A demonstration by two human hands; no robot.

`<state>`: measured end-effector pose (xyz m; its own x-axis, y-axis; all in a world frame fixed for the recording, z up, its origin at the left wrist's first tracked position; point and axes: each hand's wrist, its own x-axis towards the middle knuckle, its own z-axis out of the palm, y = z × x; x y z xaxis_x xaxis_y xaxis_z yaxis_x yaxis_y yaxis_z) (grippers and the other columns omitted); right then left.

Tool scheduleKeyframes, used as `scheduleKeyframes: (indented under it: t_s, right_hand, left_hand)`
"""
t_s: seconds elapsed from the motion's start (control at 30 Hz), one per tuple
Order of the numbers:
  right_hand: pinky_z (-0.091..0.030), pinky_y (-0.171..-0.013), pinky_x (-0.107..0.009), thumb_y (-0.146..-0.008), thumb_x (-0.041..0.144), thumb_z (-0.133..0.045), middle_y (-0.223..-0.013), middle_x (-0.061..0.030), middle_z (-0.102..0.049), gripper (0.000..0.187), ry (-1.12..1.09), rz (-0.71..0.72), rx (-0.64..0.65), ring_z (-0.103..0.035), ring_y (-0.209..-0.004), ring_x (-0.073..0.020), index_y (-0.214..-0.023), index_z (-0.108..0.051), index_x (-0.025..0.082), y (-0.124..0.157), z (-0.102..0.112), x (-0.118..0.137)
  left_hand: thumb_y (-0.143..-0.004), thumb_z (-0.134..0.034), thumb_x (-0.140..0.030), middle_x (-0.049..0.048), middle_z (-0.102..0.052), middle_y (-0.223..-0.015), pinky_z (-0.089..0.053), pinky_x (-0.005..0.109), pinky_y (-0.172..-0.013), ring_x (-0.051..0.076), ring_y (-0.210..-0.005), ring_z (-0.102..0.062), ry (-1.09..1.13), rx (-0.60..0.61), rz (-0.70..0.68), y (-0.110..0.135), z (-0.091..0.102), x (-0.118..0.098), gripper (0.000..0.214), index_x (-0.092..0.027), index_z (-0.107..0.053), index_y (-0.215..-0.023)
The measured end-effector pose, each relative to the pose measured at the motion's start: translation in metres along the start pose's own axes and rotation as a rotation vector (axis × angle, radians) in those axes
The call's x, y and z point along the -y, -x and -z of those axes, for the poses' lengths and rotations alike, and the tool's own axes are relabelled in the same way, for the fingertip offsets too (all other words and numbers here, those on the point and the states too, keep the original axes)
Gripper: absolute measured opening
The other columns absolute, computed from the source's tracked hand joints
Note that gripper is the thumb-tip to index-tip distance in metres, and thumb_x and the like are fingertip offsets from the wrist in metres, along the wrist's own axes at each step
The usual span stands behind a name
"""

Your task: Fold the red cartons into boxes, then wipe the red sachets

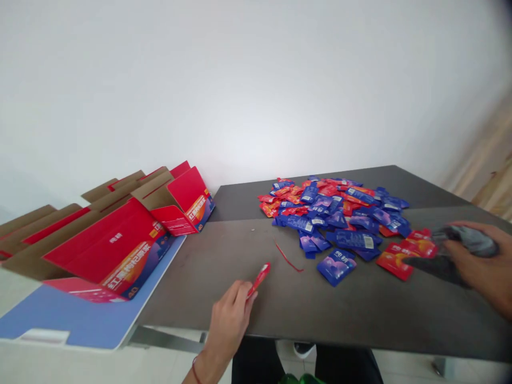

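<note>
My left hand [232, 314] is closed on a red sachet [261, 278], pinched by one end and seen nearly edge-on above the front of the table. Over the table's right side, my right hand [488, 266] grips a dark grey object [466, 240]; it is blurred, and I cannot make out its kind. Close to that object lie red sachets [396, 260]. A blue sachet [336, 265] rests flat between my hands, in front of a heap of red and blue sachets [320, 210]. A thin red strip [287, 255] lies just beyond my left hand.
At the left, several red cardboard boxes [116, 245] with raised flaps stand on a blue surface [80, 314] beside the dark table [192, 282]. A white wall [240, 90] rises behind the table. The table's front edge runs close to my legs.
</note>
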<state>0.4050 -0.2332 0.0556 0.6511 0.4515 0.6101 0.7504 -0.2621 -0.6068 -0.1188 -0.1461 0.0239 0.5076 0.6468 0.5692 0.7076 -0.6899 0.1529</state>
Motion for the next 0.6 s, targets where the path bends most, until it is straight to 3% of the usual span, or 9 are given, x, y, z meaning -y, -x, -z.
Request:
scheduleKeyframes:
  t_s: [0.13, 0.2, 0.27, 0.37, 0.43, 0.5, 0.6]
  right_hand:
    - [-0.053, -0.092, -0.051, -0.066, 0.044, -0.067, -0.102, -0.0078, -0.077, 0.036, -0.358, -0.023, 0.308, -0.070, -0.097, -0.0329, -0.097, -0.077, 0.028, 0.022, -0.031, 0.124]
    - [-0.053, -0.089, -0.049, -0.066, 0.044, -0.068, -0.100, -0.0062, -0.077, 0.036, -0.469, -0.036, 0.457, -0.069, -0.094, -0.0317, -0.096, -0.077, 0.027, 0.038, -0.059, 0.169]
    - [-0.054, -0.084, -0.045, -0.068, 0.042, -0.067, -0.095, -0.0054, -0.077, 0.035, -0.566, -0.044, 0.573, -0.068, -0.089, -0.0291, -0.096, -0.077, 0.024, 0.057, -0.092, 0.208]
    - [-0.054, -0.084, -0.042, -0.067, 0.041, -0.069, -0.089, -0.0045, -0.075, 0.032, -0.702, -0.007, 0.639, -0.067, -0.084, -0.0257, -0.091, -0.075, 0.021, 0.082, -0.143, 0.261]
    - [-0.055, -0.087, -0.042, -0.067, 0.042, -0.071, -0.088, -0.0044, -0.075, 0.031, -0.749, 0.010, 0.644, -0.067, -0.084, -0.0252, -0.089, -0.074, 0.020, 0.095, -0.173, 0.291]
    - [-0.055, -0.088, -0.044, -0.067, 0.046, -0.074, -0.090, -0.0052, -0.074, 0.036, -0.794, -0.034, 0.654, -0.067, -0.087, -0.0260, -0.091, -0.073, 0.020, 0.105, -0.198, 0.315]
    - [-0.057, -0.087, -0.045, -0.068, 0.056, -0.079, -0.097, -0.0069, -0.074, 0.051, -0.863, -0.153, 0.733, -0.068, -0.091, -0.0266, -0.102, -0.070, 0.020, 0.118, -0.220, 0.340]
  left_hand:
    - [-0.102, -0.055, -0.008, 0.0034, -0.071, -0.097, -0.045, 0.025, -0.061, 0.016, -0.081, -0.066, -0.386, 0.023, -0.067, 0.036, 0.005, 0.038, 0.020, -0.022, -0.065, -0.113]
    - [-0.098, -0.060, -0.006, 0.0050, -0.072, -0.102, -0.048, 0.026, -0.062, 0.019, -0.085, -0.065, -0.461, 0.103, -0.105, 0.039, 0.002, 0.045, 0.025, -0.022, -0.066, -0.116]
    - [-0.095, -0.070, -0.014, 0.0068, -0.071, -0.106, -0.050, 0.028, -0.061, 0.022, -0.087, -0.065, -0.478, 0.181, -0.089, 0.033, -0.004, 0.046, 0.022, -0.021, -0.067, -0.116]
    - [-0.086, -0.083, -0.044, 0.0107, -0.070, -0.113, -0.056, 0.033, -0.064, 0.027, -0.095, -0.065, -0.438, 0.266, -0.048, 0.017, -0.012, 0.048, 0.042, -0.018, -0.068, -0.116]
    - [-0.081, -0.083, -0.059, 0.0124, -0.070, -0.115, -0.059, 0.037, -0.070, 0.030, -0.100, -0.066, -0.391, 0.300, -0.077, 0.010, -0.013, 0.052, 0.055, -0.016, -0.069, -0.114]
    - [-0.086, -0.079, -0.057, 0.0122, -0.071, -0.116, -0.061, 0.041, -0.075, 0.030, -0.102, -0.067, -0.338, 0.306, -0.123, 0.011, -0.010, 0.059, 0.049, -0.016, -0.069, -0.111]
    - [-0.100, -0.066, -0.035, 0.0097, -0.074, -0.117, -0.063, 0.042, -0.084, 0.027, -0.105, -0.070, -0.221, 0.237, -0.152, 0.029, 0.000, 0.070, 0.023, -0.018, -0.069, -0.115]
